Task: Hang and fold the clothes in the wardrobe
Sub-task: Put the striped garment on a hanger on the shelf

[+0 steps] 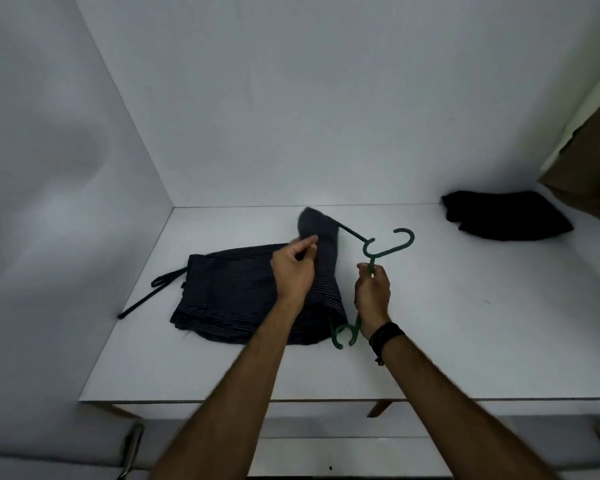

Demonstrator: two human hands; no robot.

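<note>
two hands over the shelf (430, 341), left hand (293, 270) pinching striped garment (243, 303); right hand (373, 292) gripping green hanger (388, 249)

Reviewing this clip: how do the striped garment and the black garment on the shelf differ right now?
The striped garment lies near the middle of the shelf; the black garment sits at the far right, by the back wall. The striped one has a green hanger partly inside it and the left hand pinches its cloth, while the right hand grips the hanger; the black one is untouched, without a hanger. Both are dark.
</note>
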